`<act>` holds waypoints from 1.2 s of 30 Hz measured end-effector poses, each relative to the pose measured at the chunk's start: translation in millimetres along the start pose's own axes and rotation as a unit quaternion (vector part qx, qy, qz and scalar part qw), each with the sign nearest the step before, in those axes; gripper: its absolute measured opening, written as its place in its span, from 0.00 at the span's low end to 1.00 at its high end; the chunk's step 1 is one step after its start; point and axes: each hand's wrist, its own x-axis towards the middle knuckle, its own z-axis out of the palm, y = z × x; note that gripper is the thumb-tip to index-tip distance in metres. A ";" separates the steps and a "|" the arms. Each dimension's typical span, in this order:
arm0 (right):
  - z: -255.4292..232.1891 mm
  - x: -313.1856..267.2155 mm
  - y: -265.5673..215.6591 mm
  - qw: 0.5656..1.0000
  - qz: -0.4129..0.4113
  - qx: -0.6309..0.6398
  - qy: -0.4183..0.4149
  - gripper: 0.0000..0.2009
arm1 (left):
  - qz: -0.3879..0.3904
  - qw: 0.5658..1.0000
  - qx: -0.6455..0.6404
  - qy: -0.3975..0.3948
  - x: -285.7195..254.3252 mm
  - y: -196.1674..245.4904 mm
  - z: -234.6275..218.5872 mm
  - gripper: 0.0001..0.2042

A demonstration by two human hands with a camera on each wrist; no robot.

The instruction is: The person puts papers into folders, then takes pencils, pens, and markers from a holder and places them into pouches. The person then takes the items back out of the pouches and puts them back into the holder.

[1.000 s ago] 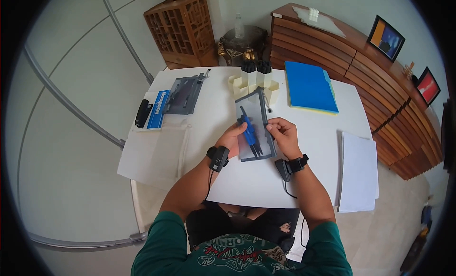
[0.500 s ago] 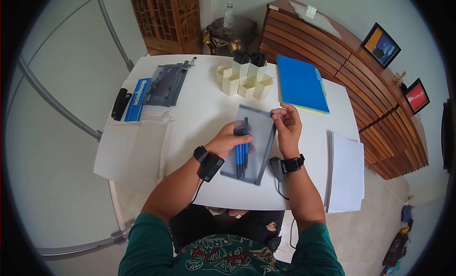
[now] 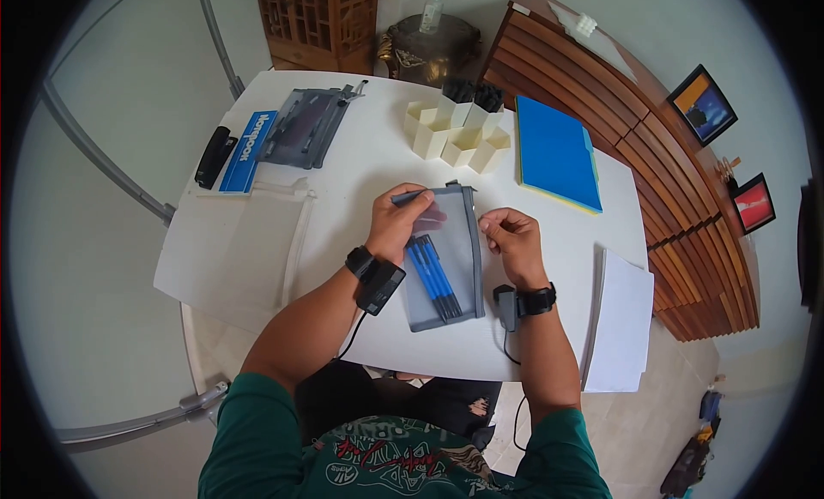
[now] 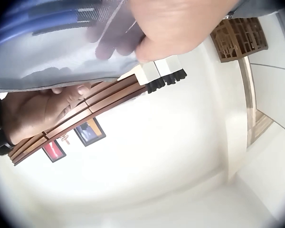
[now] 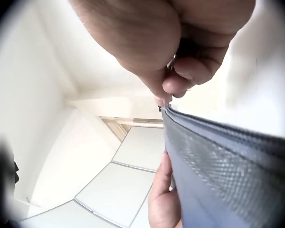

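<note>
A grey see-through zip pouch (image 3: 459,259) is held above the table's near half, its zip edge (image 3: 474,254) on the right. Several blue pens (image 3: 433,278) show through its front, lying slantwise. My left hand (image 3: 399,220) grips the pouch's upper left, thumb in front; its fingers show dimly through the sheet. At the zip edge, my right hand (image 3: 512,240) pinches the zip pull between thumb and curled forefinger. In the right wrist view a bit of metal (image 5: 171,61) glints between those fingers, right above the zip (image 5: 213,126).
Cream hexagonal pen holders (image 3: 459,139) with black items stand at the back. To their right lies a blue folder (image 3: 558,156), with white paper (image 3: 620,319) nearer. On the left are a stapler (image 3: 215,156), a notebook (image 3: 249,151), dark pouches (image 3: 309,126) and a clear pouch (image 3: 245,241).
The pouch has turned from leaning right to nearly upright. My left hand has shifted from over the pens to the pouch's upper left. My right hand has moved slightly down along the zip edge.
</note>
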 end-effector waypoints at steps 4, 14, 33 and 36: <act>-46.2 -1.9 -37.9 0.922 0.178 -0.204 -0.275 0.04 | 0.044 0.994 -0.049 0.088 3.8 2.9 -2.9 0.05; -46.1 -8.7 -28.3 0.961 0.018 -0.175 -0.216 0.14 | 0.033 0.995 -0.066 0.068 2.4 1.8 -6.2 0.07; -13.7 -15.1 -16.0 0.921 -0.199 -0.291 -0.167 0.13 | 0.057 0.997 -0.015 0.050 6.6 -8.4 -1.9 0.04; -7.8 -17.1 -11.5 0.966 0.001 -0.069 -0.251 0.18 | 0.089 0.996 0.001 0.029 7.1 -14.2 -4.7 0.04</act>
